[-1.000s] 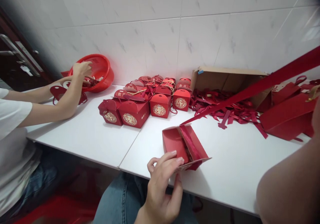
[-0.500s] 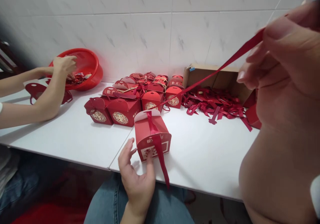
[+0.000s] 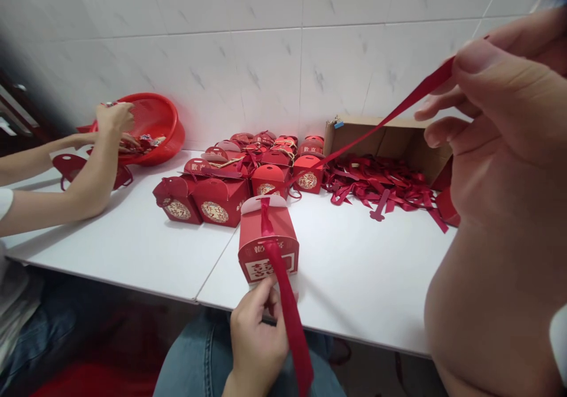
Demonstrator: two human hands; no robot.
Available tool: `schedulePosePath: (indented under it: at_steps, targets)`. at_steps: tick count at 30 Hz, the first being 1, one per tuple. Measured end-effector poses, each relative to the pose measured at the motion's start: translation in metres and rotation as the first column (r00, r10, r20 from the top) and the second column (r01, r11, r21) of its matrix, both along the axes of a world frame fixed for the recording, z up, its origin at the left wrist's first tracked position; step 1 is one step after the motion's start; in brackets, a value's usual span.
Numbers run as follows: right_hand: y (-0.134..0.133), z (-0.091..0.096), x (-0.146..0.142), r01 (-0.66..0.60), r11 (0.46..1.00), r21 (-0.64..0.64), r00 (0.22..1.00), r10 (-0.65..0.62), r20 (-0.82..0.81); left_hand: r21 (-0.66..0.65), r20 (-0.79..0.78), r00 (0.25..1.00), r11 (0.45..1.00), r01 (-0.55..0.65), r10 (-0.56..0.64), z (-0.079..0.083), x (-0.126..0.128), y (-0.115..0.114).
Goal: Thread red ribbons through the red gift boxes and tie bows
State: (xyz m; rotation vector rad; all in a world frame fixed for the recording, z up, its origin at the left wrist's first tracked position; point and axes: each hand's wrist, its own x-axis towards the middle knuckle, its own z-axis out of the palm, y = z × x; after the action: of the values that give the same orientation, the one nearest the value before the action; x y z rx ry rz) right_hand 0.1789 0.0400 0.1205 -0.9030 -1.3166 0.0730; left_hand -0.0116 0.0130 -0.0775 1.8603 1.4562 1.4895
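A small red paper gift box (image 3: 269, 231) with white print on its front stands near the table's front edge. A dark red ribbon (image 3: 385, 122) threads through slots in its top flaps. Its far length runs taut up to my right hand (image 3: 500, 107), which pinches it between thumb and fingers. My left hand (image 3: 259, 332) is just below the box front, fingers curled around the ribbon's near length, a fingertip showing beyond it. The loose end hangs toward me past this hand. The exact grip is partly hidden.
Several finished-looking red boxes (image 3: 221, 199) stand in rows behind, against the tiled wall. A cardboard box (image 3: 381, 134) on its side spills loose red ribbons (image 3: 376, 178). At left, a co-worker's hands (image 3: 115, 119) are at a red plastic basket (image 3: 175, 131), beside another red box (image 3: 71, 165).
My left hand has moved from the box's left side to the ribbon's near end, closing its fingers. That end now reaches closer to me. My right hand keeps its ribbon hold.
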Motion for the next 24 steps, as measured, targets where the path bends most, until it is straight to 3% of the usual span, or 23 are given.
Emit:
schedulePosePath:
  at_steps: [3,6,10,13,16,19,21,24]
  targets:
    - [0.002,0.001,0.003,-0.053,0.997,0.049,0.996,0.057,-0.071,-0.067,0.128,0.985,0.989,0.129,-0.12,0.009,-0.005,-0.001]
    - [0.008,-0.002,0.002,-0.028,0.993,0.119,0.995,0.039,-0.092,-0.165,0.369,0.918,0.962,0.215,-0.142,0.019,-0.007,-0.006]
    - [0.012,-0.003,0.002,-0.009,0.986,0.166,0.988,0.034,-0.15,-0.258,0.618,0.751,0.843,0.472,-0.232,0.032,-0.008,-0.014]
    - [0.014,-0.002,0.007,0.014,0.986,0.168,0.988,0.013,-0.154,-0.329,0.643,0.735,0.788,0.52,-0.217,0.042,-0.016,-0.016]
    - [0.018,-0.001,0.017,0.024,0.986,0.163,0.987,0.002,-0.16,-0.329,0.606,0.788,0.866,0.376,-0.112,0.056,-0.031,-0.01]
    - [0.024,-0.001,0.029,0.041,0.987,0.158,0.982,-0.012,-0.186,-0.188,0.653,0.755,0.954,0.234,-0.056,0.075,-0.042,0.008]
    - [0.03,-0.001,0.037,0.082,0.986,0.147,0.976,-0.049,-0.213,-0.098,0.697,0.712,0.974,0.205,-0.08,0.092,-0.043,0.025]
    - [0.038,0.0,0.049,0.158,0.97,0.183,0.951,-0.1,-0.291,-0.085,0.611,0.78,0.97,0.229,-0.131,0.121,-0.033,0.052]
